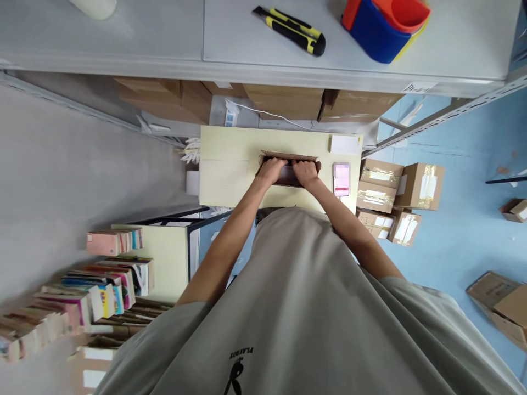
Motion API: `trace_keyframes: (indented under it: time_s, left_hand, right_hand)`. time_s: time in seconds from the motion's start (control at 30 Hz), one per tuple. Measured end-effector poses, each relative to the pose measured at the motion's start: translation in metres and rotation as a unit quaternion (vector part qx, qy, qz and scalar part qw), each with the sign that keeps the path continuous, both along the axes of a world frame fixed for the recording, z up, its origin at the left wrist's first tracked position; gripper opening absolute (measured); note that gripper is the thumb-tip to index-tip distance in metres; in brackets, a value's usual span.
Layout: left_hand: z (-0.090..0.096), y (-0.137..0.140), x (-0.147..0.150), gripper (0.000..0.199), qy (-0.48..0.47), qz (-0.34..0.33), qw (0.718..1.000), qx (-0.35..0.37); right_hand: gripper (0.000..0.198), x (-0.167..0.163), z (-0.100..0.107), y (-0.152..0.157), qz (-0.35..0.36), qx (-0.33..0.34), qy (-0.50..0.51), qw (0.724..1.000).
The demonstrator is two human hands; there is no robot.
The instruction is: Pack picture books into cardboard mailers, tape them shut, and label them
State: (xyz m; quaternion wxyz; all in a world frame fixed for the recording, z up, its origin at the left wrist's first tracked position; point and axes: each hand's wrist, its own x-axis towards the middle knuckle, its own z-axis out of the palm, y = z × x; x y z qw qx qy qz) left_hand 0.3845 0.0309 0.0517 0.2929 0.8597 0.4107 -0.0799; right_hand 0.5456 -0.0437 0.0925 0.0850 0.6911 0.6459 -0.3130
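Note:
A small open cardboard box point(288, 184) sits on the pale yellow table in front of my body, its flaps raised. My left hand point(270, 169) reaches into the left half of its opening, fingers curled. Close beside it, my right hand point(305, 171) is in the right half, also with bent fingers. Both sets of fingertips go down out of sight, so what they grip inside cannot be made out. Something dark shows within the box between the hands. To the right of the box lies a phone point(341, 179) with a pink lit screen.
A white card point(345, 144) lies behind the phone on the table point(224, 181). Above, a grey shelf point(164, 33) holds a yellow-black utility knife point(292, 30) and a blue-red holder point(382, 27). Taped cartons point(420, 186) stand right; stacked books point(102, 285) are at left.

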Motion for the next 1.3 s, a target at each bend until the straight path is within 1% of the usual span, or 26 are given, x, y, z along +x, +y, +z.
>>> trace_keyframes:
  time_s: [0.1, 0.2, 0.23, 0.27, 0.33, 0.4, 0.43, 0.47, 0.5, 0.53, 0.57, 0.6, 0.63, 0.7, 0.8, 0.87, 0.93, 0.97, 1.0, 1.07, 1.1, 1.13, 1.17, 1.2, 1.27, 1.3]
  left_hand:
    - [-0.003, -0.006, 0.002, 0.06, 0.019, 0.0, 1.0, -0.016]
    - [0.002, -0.016, -0.004, 0.057, 0.001, 0.011, 0.999, -0.046]
    - [0.006, -0.021, -0.009, 0.057, -0.019, 0.014, 0.999, -0.049]
    - [0.012, -0.026, -0.016, 0.057, -0.047, 0.017, 0.998, -0.046]
    - [0.025, -0.036, -0.036, 0.056, -0.125, 0.038, 0.991, -0.018]
    - [0.037, -0.045, -0.059, 0.054, -0.192, 0.104, 0.975, 0.027]
    - [0.041, -0.047, -0.07, 0.053, -0.206, 0.156, 0.965, 0.044]
    - [0.043, -0.048, -0.081, 0.053, -0.207, 0.209, 0.954, 0.051]
    - [0.043, -0.047, -0.089, 0.053, -0.198, 0.257, 0.945, 0.045]
    - [0.042, -0.046, -0.095, 0.054, -0.187, 0.292, 0.938, 0.026]
    - [0.04, -0.044, -0.098, 0.054, -0.177, 0.309, 0.934, 0.001]
    - [0.037, -0.042, -0.099, 0.055, -0.173, 0.306, 0.936, -0.025]
    - [0.034, -0.041, -0.098, 0.054, -0.176, 0.289, 0.94, -0.046]
    - [0.029, -0.04, -0.091, 0.05, -0.194, 0.237, 0.949, -0.076]
    - [0.026, -0.044, -0.08, 0.044, -0.213, 0.183, 0.953, -0.109]
    - [0.024, -0.048, -0.077, 0.053, -0.208, 0.168, 0.955, -0.129]
    - [0.022, -0.051, -0.079, 0.069, -0.203, 0.156, 0.956, -0.141]
    - [0.02, -0.052, -0.081, 0.076, -0.205, 0.152, 0.956, -0.144]
    - [0.018, -0.053, -0.083, 0.081, -0.208, 0.152, 0.955, -0.145]
    - [0.013, -0.052, -0.084, 0.084, -0.217, 0.174, 0.951, -0.138]
    - [0.01, -0.051, -0.083, 0.086, -0.218, 0.196, 0.947, -0.129]
    - [0.007, -0.05, -0.081, 0.089, -0.217, 0.222, 0.943, -0.116]
    - [0.004, -0.048, -0.077, 0.094, -0.215, 0.244, 0.941, -0.099]
    - [0.001, -0.046, -0.073, 0.099, -0.211, 0.255, 0.94, -0.079]
    - [-0.002, -0.042, -0.065, 0.107, -0.201, 0.246, 0.948, -0.027]
    - [-0.002, -0.039, -0.061, 0.109, -0.198, 0.235, 0.952, 0.001]
  right_hand:
    - [0.045, -0.002, 0.003, -0.002, -0.013, -0.024, -0.032, 0.999]
    - [0.046, 0.001, 0.012, -0.016, -0.007, -0.031, -0.042, 0.999]
    - [0.049, 0.005, 0.016, -0.025, -0.004, -0.014, -0.034, 0.999]
    - [0.052, 0.011, 0.02, -0.037, -0.005, 0.02, -0.018, 1.0]
    - [0.054, 0.028, 0.025, -0.064, -0.035, 0.132, 0.035, 0.99]
    - [0.05, 0.05, 0.026, -0.093, -0.125, 0.242, 0.069, 0.96]
    - [0.048, 0.062, 0.025, -0.105, -0.177, 0.269, 0.072, 0.944]
    - [0.045, 0.072, 0.022, -0.115, -0.221, 0.273, 0.076, 0.933]
    - [0.042, 0.081, 0.018, -0.122, -0.253, 0.263, 0.085, 0.927]
    - [0.039, 0.087, 0.013, -0.126, -0.273, 0.243, 0.102, 0.925]
    - [0.038, 0.09, 0.008, -0.126, -0.28, 0.22, 0.128, 0.926]
    - [0.039, 0.09, 0.003, -0.125, -0.276, 0.199, 0.16, 0.927]
    - [0.04, 0.088, -0.002, -0.121, -0.267, 0.183, 0.193, 0.926]
    - [0.042, 0.077, -0.009, -0.112, -0.246, 0.166, 0.247, 0.923]
    - [0.047, 0.058, -0.013, -0.102, -0.214, 0.15, 0.288, 0.921]
    - [0.063, 0.052, -0.013, -0.1, -0.179, 0.136, 0.301, 0.927]
    - [0.08, 0.052, -0.015, -0.103, -0.153, 0.133, 0.306, 0.93]
    - [0.08, 0.054, -0.017, -0.105, -0.154, 0.135, 0.307, 0.929]
    - [0.073, 0.056, -0.019, -0.106, -0.167, 0.139, 0.305, 0.927]
    - [0.056, 0.062, -0.026, -0.108, -0.219, 0.148, 0.285, 0.921]
    - [0.051, 0.064, -0.03, -0.107, -0.253, 0.154, 0.263, 0.918]
    - [0.05, 0.066, -0.034, -0.106, -0.285, 0.162, 0.237, 0.915]
    - [0.054, 0.068, -0.037, -0.104, -0.309, 0.173, 0.212, 0.911]
    - [0.063, 0.069, -0.039, -0.101, -0.322, 0.186, 0.196, 0.908]
    - [0.081, 0.071, -0.041, -0.097, -0.312, 0.209, 0.193, 0.907]
    - [0.084, 0.072, -0.041, -0.096, -0.294, 0.217, 0.201, 0.909]
